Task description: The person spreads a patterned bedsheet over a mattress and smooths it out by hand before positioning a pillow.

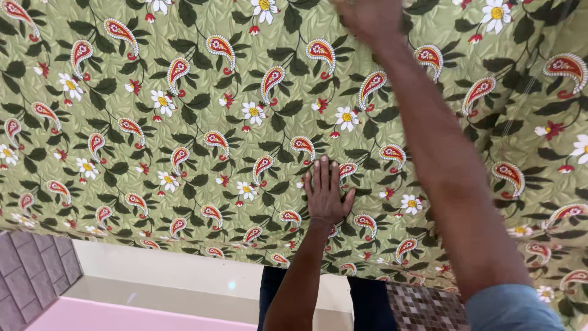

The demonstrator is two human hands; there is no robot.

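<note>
A green quilted bedsheet [184, 122] with red paisley shapes, white daisies and dark leaves covers the bed and fills most of the view. My left hand [326, 193] lies flat on it near the front edge, palm down, fingers together and stretched forward. My right hand [367, 18] reaches far across to the top of the view and rests on the sheet; its fingers are cut off by the frame's edge, so its grip is unclear. My right forearm crosses the sheet diagonally, with a blue sleeve at the lower right.
The sheet's front edge [153, 242] hangs over the bed's side. Below it are a pale floor [153, 276], a pink surface [122, 315], a grey tiled patch [30, 276] at the left and a dark mosaic patch [422, 309]. My dark trousers [367, 303] stand against the bed.
</note>
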